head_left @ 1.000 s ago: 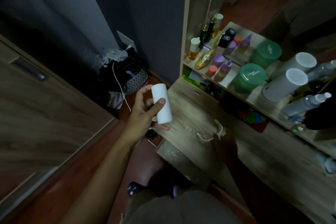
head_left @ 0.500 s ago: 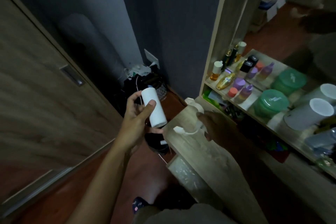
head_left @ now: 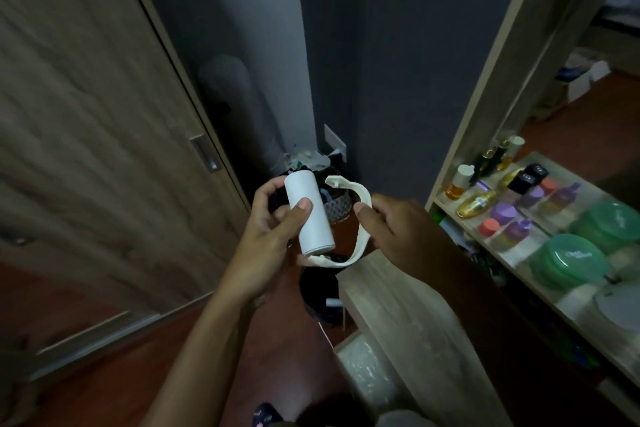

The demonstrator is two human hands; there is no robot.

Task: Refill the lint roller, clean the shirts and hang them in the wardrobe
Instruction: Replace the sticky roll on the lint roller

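Observation:
My left hand (head_left: 270, 236) grips a white cylindrical refill roll (head_left: 309, 215), thumb across its front, tilted with its top toward the upper left. My right hand (head_left: 398, 229) holds the cream C-shaped lint roller frame (head_left: 360, 218), its two prongs curving around the right side of the roll. The lower prong touches the roll's bottom end; the upper prong stands a little apart from the roll's top. Both are held in the air above the floor, just left of the wooden tabletop. No shirts are in view.
A wooden dressing table (head_left: 415, 315) lies at the lower right, with a mirror and a shelf of perfume bottles (head_left: 478, 199) and green jars (head_left: 568, 263). A wooden sliding door (head_left: 86, 149) fills the left. A cluttered basket (head_left: 332, 204) sits on the floor in the corner.
My right hand has lifted the lint roller frame off the tabletop and brought it up against the roll. My view has tilted up and leftward.

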